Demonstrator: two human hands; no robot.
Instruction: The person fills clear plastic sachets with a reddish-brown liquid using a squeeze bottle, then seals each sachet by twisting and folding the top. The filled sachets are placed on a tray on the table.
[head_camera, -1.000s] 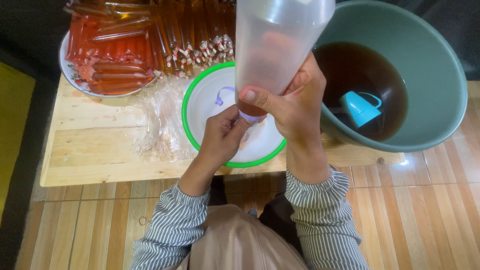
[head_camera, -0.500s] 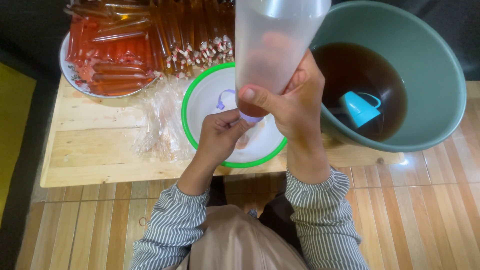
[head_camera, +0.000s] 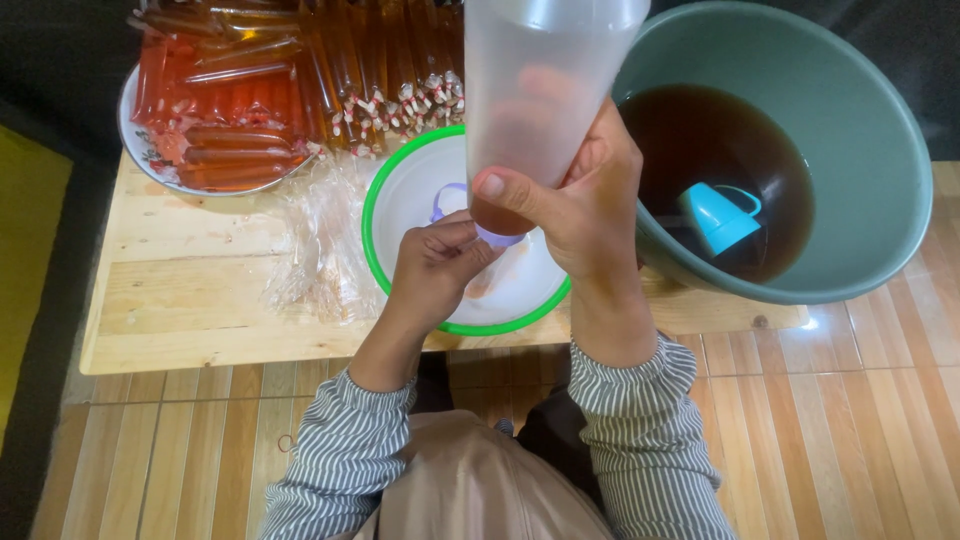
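Note:
My right hand (head_camera: 585, 205) grips a translucent plastic squeeze bottle (head_camera: 540, 95), held upside down with a little brown liquid at its lilac nozzle end. My left hand (head_camera: 432, 265) is pinched just under that nozzle, fingers closed around something small that I cannot make out. Both hands hover over a white bowl with a green rim (head_camera: 372, 235) on the low wooden table (head_camera: 190, 300).
A large grey-green basin (head_camera: 860, 180) of dark brown liquid with a blue cup (head_camera: 718, 215) floating in it sits at the right. A plate (head_camera: 135, 140) of filled red-brown plastic tubes lies at the back left. Clear empty bags (head_camera: 320, 245) lie beside the bowl.
The bottle and both hands have stayed almost still over the bowl; my left fingers shifted slightly under the nozzle.

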